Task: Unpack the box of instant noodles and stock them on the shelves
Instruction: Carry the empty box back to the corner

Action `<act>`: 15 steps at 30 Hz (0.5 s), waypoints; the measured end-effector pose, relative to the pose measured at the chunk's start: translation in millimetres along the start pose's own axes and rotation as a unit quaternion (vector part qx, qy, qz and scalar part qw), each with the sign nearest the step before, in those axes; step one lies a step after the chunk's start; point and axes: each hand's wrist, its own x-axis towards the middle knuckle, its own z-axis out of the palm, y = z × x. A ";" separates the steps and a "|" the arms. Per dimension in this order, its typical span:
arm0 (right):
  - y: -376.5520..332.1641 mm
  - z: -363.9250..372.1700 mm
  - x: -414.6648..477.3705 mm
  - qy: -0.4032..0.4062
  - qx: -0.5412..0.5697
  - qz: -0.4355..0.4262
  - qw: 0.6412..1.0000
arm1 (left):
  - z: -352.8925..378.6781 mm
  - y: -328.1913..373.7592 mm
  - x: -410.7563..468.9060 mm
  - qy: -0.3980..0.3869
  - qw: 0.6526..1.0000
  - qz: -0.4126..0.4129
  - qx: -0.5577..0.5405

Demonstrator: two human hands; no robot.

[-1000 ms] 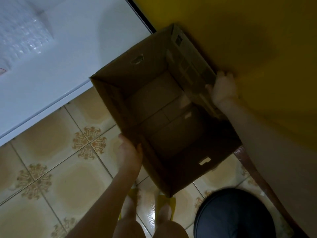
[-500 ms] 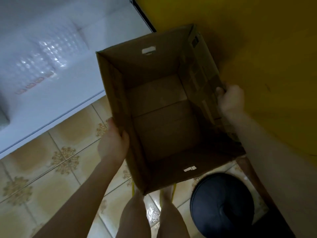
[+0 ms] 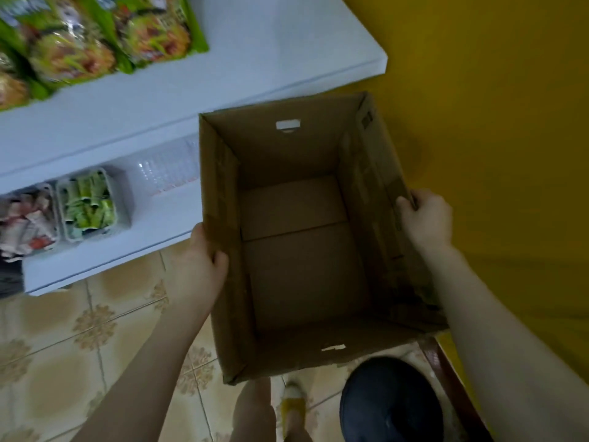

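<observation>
The cardboard box [image 3: 287, 154] is held up off the tiled floor [image 3: 63, 346], open side up, with its bare bottom flaps showing and a seam running across them. A handle slot [image 3: 287, 125] is cut in its far wall and another shows low in the near wall.

The left grip [image 3: 199, 266], a bare hand, is closed round the rim of the box's left wall, with fingertips curled over onto the inner face. The right grip [image 3: 427, 218] clamps the rim of the right wall in the same way, fingers hooked over the edge.

The box's far left corner is just in front of the front edge of a white upper shelf [image 3: 255, 59]. Green instant noodle packets [image 3: 95, 36] lie toward the left end of that shelf, well apart from its right corner. On the lower shelf [image 3: 95, 266], a white basket [image 3: 122, 199] of green sachets stands beside another basket [image 3: 52, 215] of red and white packets near the left edge of the view.

A yellow wall [image 3: 494, 122] fills the right side. Below the box's near wall are bare legs, a yellow slipper [image 3: 293, 403] and a dark round object [image 3: 392, 403] on the floor; what it is I cannot tell.
</observation>
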 end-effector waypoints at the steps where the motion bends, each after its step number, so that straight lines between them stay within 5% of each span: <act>1: -8.1 -8.4 -9.4 0.001 0.005 -0.012 1.000 | -11.5 -2.1 -10.0 0.011 1.000 0.001 -0.002; 15: -132.6 -74.5 -138.1 -0.010 0.047 -0.195 0.980 | -163.1 -68.8 -140.8 0.176 0.981 -0.077 0.017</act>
